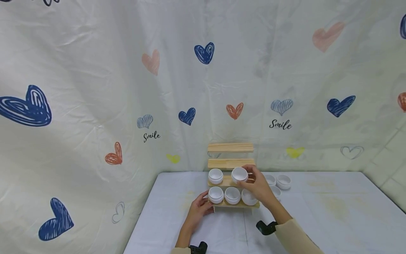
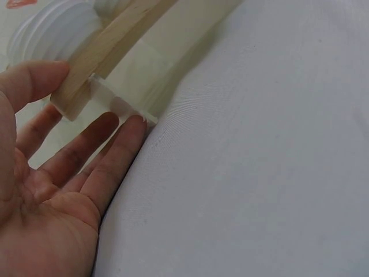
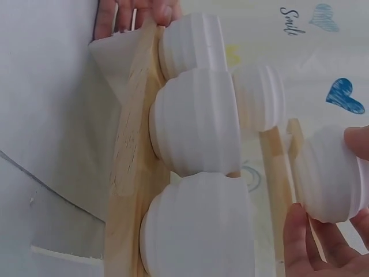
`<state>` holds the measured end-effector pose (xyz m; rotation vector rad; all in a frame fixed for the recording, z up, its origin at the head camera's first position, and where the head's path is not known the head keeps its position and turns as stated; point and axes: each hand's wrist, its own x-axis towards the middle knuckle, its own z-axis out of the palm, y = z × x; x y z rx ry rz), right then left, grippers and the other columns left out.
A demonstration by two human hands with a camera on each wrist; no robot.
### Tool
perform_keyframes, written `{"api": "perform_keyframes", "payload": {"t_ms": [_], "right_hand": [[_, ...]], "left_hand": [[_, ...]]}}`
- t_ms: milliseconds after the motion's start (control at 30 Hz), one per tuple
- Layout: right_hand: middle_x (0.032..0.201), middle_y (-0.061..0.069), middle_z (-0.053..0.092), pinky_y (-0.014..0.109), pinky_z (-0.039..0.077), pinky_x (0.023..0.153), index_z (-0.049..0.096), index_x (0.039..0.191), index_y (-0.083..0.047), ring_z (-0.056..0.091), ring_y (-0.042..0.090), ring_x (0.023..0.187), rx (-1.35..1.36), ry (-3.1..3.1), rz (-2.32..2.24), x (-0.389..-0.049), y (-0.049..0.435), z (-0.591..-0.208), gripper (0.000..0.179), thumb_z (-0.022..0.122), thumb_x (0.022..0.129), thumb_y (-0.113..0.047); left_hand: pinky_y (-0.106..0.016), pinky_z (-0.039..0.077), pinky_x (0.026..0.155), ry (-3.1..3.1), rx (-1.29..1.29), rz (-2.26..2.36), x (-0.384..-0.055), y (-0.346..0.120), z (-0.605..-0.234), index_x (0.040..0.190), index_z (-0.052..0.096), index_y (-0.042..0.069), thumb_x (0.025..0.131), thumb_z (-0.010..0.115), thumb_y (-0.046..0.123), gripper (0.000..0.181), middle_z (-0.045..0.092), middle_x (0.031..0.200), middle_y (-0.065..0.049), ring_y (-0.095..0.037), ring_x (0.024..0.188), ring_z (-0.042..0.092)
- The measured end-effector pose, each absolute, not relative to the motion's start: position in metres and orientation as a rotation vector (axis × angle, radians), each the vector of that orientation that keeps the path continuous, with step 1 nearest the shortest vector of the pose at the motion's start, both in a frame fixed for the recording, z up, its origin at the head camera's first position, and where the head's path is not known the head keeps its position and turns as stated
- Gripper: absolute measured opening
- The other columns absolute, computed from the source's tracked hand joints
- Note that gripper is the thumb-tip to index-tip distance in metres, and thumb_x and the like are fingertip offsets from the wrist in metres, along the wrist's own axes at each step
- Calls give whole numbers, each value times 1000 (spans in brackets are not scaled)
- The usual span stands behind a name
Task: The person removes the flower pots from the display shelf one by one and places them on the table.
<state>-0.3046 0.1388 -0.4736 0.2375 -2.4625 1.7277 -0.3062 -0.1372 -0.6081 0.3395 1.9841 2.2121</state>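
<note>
A tiered wooden stand (image 1: 231, 163) with pale supports rises at the middle of the table. Along its lowest board (image 1: 231, 204) sit three small white ridged cups (image 1: 232, 195). One more cup (image 1: 215, 176) rests at the left of the second board. My right hand (image 1: 260, 187) grips another white cup (image 3: 330, 176) by its side, thumb and fingers on opposite sides, right at the second board. At the lowest board's left end, my left hand (image 1: 197, 210) holds the stand, its thumb against the wood (image 2: 106, 60) and lower fingers by the support (image 2: 121, 104).
Right of the stand, several more white cups (image 1: 283, 182) stand on the white-covered table (image 1: 336, 208), partly hidden behind my right hand. A curtain (image 1: 241, 77) printed with hearts hangs close behind the stand. The two upper boards carry no cups.
</note>
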Motion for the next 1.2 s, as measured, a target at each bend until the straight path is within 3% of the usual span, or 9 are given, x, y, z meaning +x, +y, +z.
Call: {"api": "perform_keyframes", "payload": {"t_ms": [133,1200], "right_hand": [[135,15,56,16,52,88,48,140,-9,57,30,121,239,-2448,1741,-300,142,-473,63,82,88,-19],[139,17,54,13,54,84,46,143,-5,56,30,119,238,-2378,1733,-276,170,-476,67,82,88,-17]], "left_hand": [[-39,61,92,1989,331,2208,-306,-137,-608,152,47,10,99,66,12,56,67,127,-13,-16,108,68],[-39,62,91,1991,313,2218,-306,-136,-608,151,48,10,98,67,12,56,68,125,-11,-17,107,68]]}}
